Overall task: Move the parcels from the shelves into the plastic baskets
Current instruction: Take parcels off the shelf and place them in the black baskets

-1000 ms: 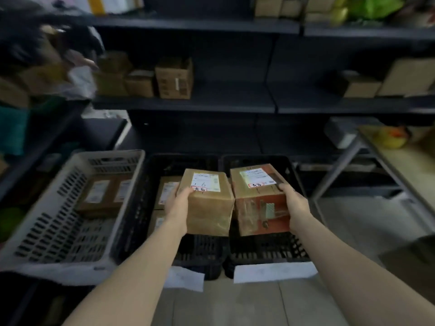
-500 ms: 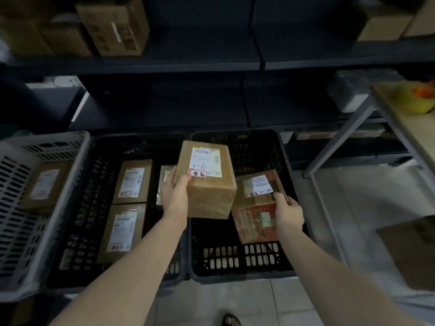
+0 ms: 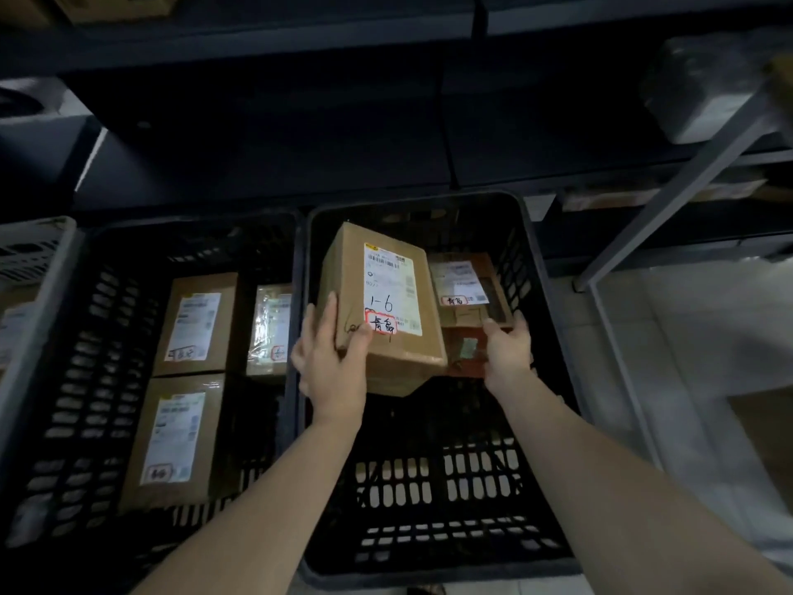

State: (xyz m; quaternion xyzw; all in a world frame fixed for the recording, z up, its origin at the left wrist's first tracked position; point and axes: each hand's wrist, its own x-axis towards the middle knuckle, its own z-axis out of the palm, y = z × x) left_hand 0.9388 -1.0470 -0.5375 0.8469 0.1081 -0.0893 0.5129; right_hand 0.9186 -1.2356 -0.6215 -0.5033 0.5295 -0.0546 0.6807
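Observation:
My left hand (image 3: 332,362) grips a brown cardboard parcel (image 3: 386,311) marked "1-6" by its near left corner and holds it over the right black plastic basket (image 3: 545,268). A reddish-brown parcel (image 3: 470,294) with a white label lies low inside that basket, partly hidden behind the brown one. My right hand (image 3: 508,350) curls round its near edge. The left black basket (image 3: 64,380) holds three labelled brown parcels (image 3: 195,324).
A white plastic basket (image 3: 30,246) shows at the far left edge. Dark shelves (image 3: 257,135) run behind the baskets. A grey metal table leg (image 3: 686,186) slants down at the right, with pale floor tiles (image 3: 708,358) under it.
Both parcels moved down and away from me into the right black basket. The reddish parcel sank deeper, and the view tipped downward and closer to the baskets.

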